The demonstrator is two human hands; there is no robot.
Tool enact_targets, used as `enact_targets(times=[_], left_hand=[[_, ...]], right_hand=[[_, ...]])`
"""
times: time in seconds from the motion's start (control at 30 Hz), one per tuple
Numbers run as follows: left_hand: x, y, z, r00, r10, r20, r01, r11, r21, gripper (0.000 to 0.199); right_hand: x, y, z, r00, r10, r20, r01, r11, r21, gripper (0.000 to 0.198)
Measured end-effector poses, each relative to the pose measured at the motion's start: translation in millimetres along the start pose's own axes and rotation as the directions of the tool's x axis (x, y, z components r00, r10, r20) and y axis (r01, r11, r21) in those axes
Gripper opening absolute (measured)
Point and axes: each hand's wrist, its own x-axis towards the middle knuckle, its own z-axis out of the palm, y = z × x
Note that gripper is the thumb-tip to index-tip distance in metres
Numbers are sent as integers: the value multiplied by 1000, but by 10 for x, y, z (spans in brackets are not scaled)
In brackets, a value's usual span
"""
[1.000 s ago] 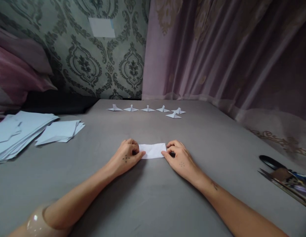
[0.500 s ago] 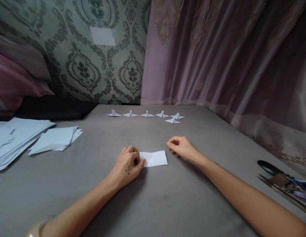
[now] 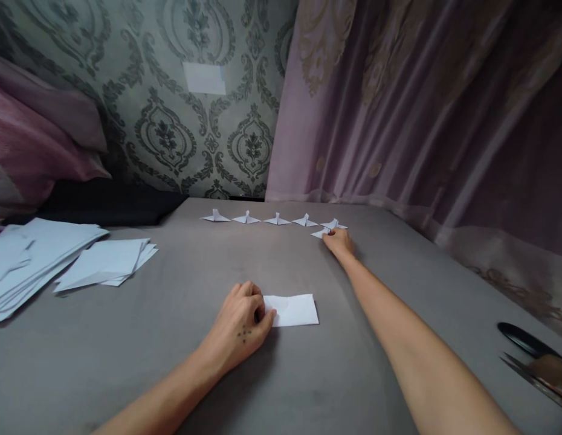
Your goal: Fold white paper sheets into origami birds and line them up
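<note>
My left hand [image 3: 245,314] is closed on the left end of a folded white paper [image 3: 293,310], thumb on top, on the grey surface. Stretched far forward, my right hand [image 3: 339,240] has its fingers pinched at a small folded paper figure [image 3: 318,233], whose right part the fingers cover. That figure sits just in front of the rightmost one [image 3: 336,223] in a row of similar white folded figures [image 3: 277,220], each with flat pointed sides and a raised middle.
Loose white sheets [image 3: 102,261] and a larger paper stack [image 3: 45,248] lie at the left, by a black cloth [image 3: 109,202]. Scissors [image 3: 535,377] and a black-handled item [image 3: 526,338] lie at the right edge. A curtain [image 3: 399,121] hangs along the right.
My right hand has reached forward, from beside the folded paper to the front figure by the row's right end. My left hand stays on the paper. The view has shifted slightly.
</note>
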Motion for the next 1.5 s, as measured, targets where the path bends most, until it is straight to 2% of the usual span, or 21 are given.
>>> enact_targets(times=[0.17, 0.37, 0.63, 0.8, 0.93, 1.03, 1.13, 1.23, 1.27, 1.33, 1.37, 1.4, 1.43, 1.5], left_hand=[[6, -15, 22, 1000, 6, -4, -6, 1000, 3, 28], [8, -31, 36, 1000, 10, 6, -10, 999, 30, 30], [29, -24, 35, 1000, 23, -16, -22, 999, 48, 28], [23, -34, 43, 999, 32, -3, -32, 998, 63, 29], [21, -28, 34, 999, 38, -6, -37, 998, 53, 30], [17, -26, 26, 1000, 20, 4, -20, 999, 43, 31], [13, -40, 28, 1000, 25, 4, -26, 999, 35, 31], [11, -62, 41, 999, 32, -5, -31, 999, 28, 31], [12, -69, 46, 999, 33, -6, -33, 999, 29, 31], [13, -80, 58, 999, 41, -12, -41, 998, 37, 31], [14, -84, 62, 999, 46, -20, -45, 998, 40, 31], [14, -86, 65, 998, 49, -30, -48, 998, 42, 31], [14, -85, 65, 998, 54, -37, -52, 998, 43, 31], [13, -75, 55, 997, 65, -40, -63, 997, 44, 31]], right_hand=[[153, 153, -23, 986, -144, 84, 142, 989, 29, 16], [270, 239, -55, 968, -237, 83, 233, 971, 51, 14], [257, 244, -32, 976, -212, 43, 207, 974, 97, 22], [161, 253, -72, 989, -146, 1, 145, 985, 96, 25], [0, 284, -145, 993, -113, -19, 114, 990, 86, 31], [-234, 281, -214, 986, -166, 9, 165, 982, 96, 28], [-589, 212, -290, 956, -287, 56, 279, 952, 124, 24], [-995, 89, -351, 897, -433, 92, 416, 895, 161, 20], [-1113, 45, -361, 862, -496, 107, 474, 862, 180, 19], [-1287, -32, -359, 715, -685, 139, 658, 727, 194, 20], [-1334, -61, -348, 689, -707, 159, 686, 707, 173, 19], [-1351, -83, -331, 684, -707, 179, 693, 707, 145, 18], [-1339, -96, -311, 702, -685, 194, 678, 726, 113, 18], [-1237, -105, -271, 767, -609, 202, 611, 789, 56, 17]])
